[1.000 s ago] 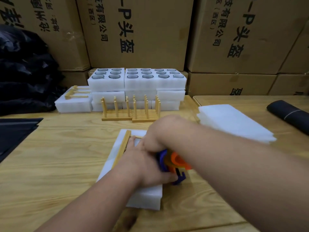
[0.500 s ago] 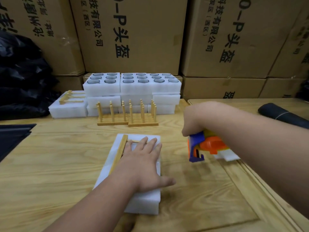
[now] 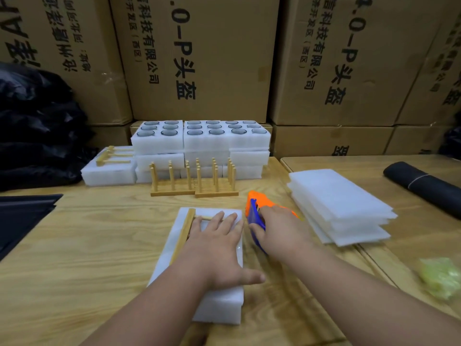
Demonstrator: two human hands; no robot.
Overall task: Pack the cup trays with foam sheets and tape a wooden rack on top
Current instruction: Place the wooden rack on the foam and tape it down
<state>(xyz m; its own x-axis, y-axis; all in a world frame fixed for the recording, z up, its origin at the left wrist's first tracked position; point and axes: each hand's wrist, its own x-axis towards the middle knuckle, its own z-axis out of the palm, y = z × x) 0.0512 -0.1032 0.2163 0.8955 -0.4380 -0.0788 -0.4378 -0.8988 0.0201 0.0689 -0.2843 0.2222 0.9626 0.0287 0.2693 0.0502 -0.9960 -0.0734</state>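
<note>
A white foam cup-tray pack (image 3: 219, 303) lies on the wooden table in front of me, with a wooden rack (image 3: 185, 231) flat on its top. My left hand (image 3: 219, 248) presses flat on the rack and pack, fingers straight. My right hand (image 3: 279, 233) grips an orange and blue tape dispenser (image 3: 257, 206) just right of the pack's far corner. A stack of white foam sheets (image 3: 339, 203) lies to the right.
Stacked foam trays with glass cups (image 3: 202, 136) stand at the back, two upright wooden racks (image 3: 194, 181) before them. A finished pack with a rack (image 3: 109, 166) lies back left. Cardboard boxes (image 3: 199, 58) form the back wall. A black roll (image 3: 424, 186) and yellow-green plastic (image 3: 441, 278) lie right.
My right hand swung the tape dispenser out to the right, then brought it back beside the pack. My left hand flattened and stayed on the rack.
</note>
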